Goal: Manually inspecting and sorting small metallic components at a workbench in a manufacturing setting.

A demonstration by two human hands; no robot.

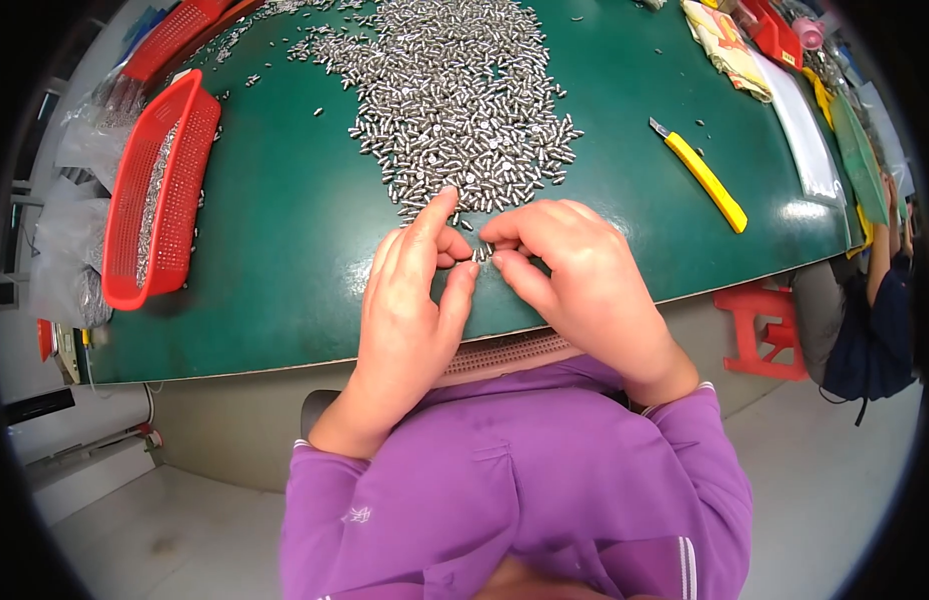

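Observation:
Near the front edge of a green table (275, 280), my hands meet just below a large heap of small silvery metal pieces (465, 120) with pointed ends. A short row of these metal pieces (482, 254) sits between my fingertips. My left hand (410, 285) has its index finger stretched toward the heap's near edge; its thumb and another bent finger close on the row's left end. My right hand (575, 260) pinches at the right end with thumb and index finger. The fingertips partly hide the pieces, so how many are gripped cannot be seen.
A long red perforated basket (155, 200) with metal pieces inside stands at the left. To the right lies a yellow utility knife (705, 180), blade out. A patterned cloth (727, 48) and a red bin (775, 35) are at the far right. A red stool (760, 330) stands below the table.

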